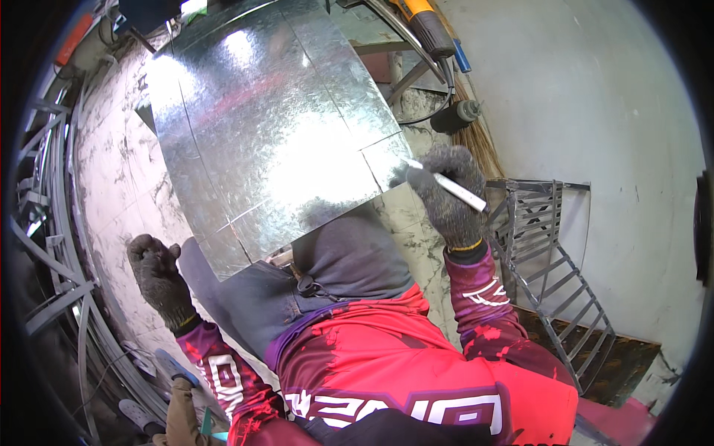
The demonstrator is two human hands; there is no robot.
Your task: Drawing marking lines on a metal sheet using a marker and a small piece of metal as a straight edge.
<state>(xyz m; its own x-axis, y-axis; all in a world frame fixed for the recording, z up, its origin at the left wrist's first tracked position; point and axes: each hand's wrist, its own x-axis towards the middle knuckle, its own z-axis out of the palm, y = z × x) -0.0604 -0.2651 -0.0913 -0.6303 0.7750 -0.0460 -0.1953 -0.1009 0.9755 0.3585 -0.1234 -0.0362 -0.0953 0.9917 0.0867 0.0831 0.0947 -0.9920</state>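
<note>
A shiny galvanized metal sheet (253, 111) lies in front of me, its near edge above my lap. Dark lines run along it, and short lines cross them near its near corners. In a dark knit glove, my right hand (448, 195) grips a white marker pen (462, 194). The pen's far end is at the sheet's right edge; I cannot tell whether it touches. My left hand (156, 276), gloved alike, is held off the sheet's near left corner. Its fingers are curled in, with nothing visible in them.
A yellow and black power tool (428, 28) and its cable lie at the far right, by a straw broom (476, 123). A metal slatted frame (547, 256) leans against the right wall. Metal profiles (71, 223) are stacked along the left. Another person's foot (177, 366) shows at lower left.
</note>
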